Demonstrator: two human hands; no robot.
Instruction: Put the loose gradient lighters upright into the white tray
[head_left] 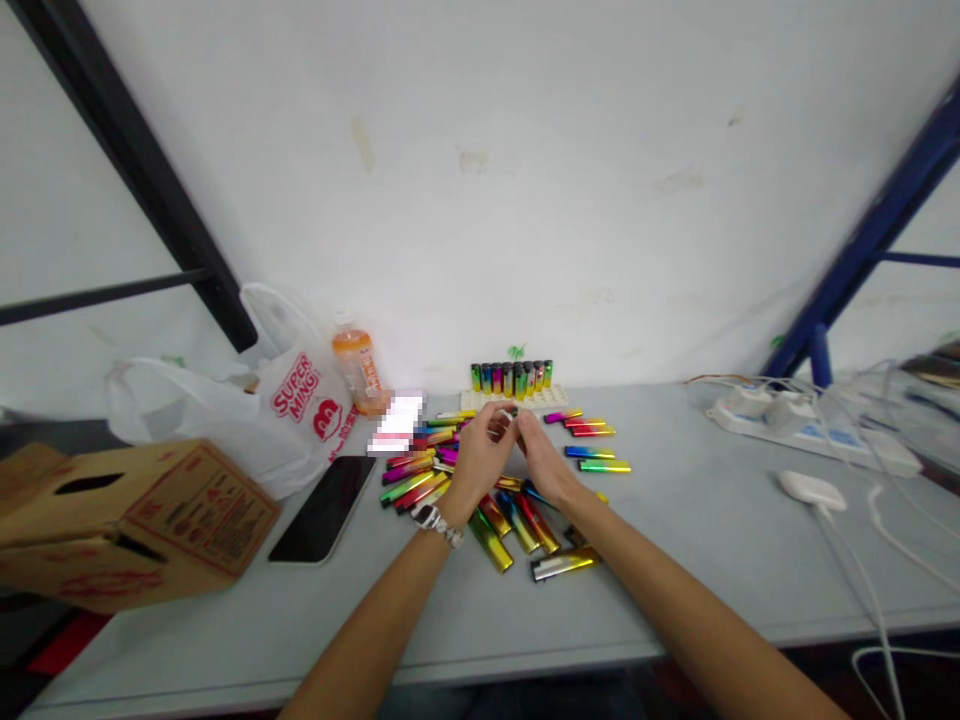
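Both hands meet at the middle of the grey table, just in front of a white perforated tray (555, 397) that holds several upright metallic-coloured lighters (521, 380). My left hand (484, 445), with a silver watch at its wrist, has its fingers curled closed near a small dark-and-silver item. My right hand (541, 455) touches it from the right, fingers pinched together. What they hold is too small to name. Many shiny lighters lie around and beneath the hands, among them a green-gold one (491, 541), a silver-gold one (564, 563) and a light green one (604, 466).
A cardboard box (202, 515), a white plastic bag (289, 420), a black phone (322, 510), an orange drink bottle (360, 370) and a blurred-out card (397, 422) are on the left. At right lie a power strip (817, 437), a white charger (812, 491) and cables.
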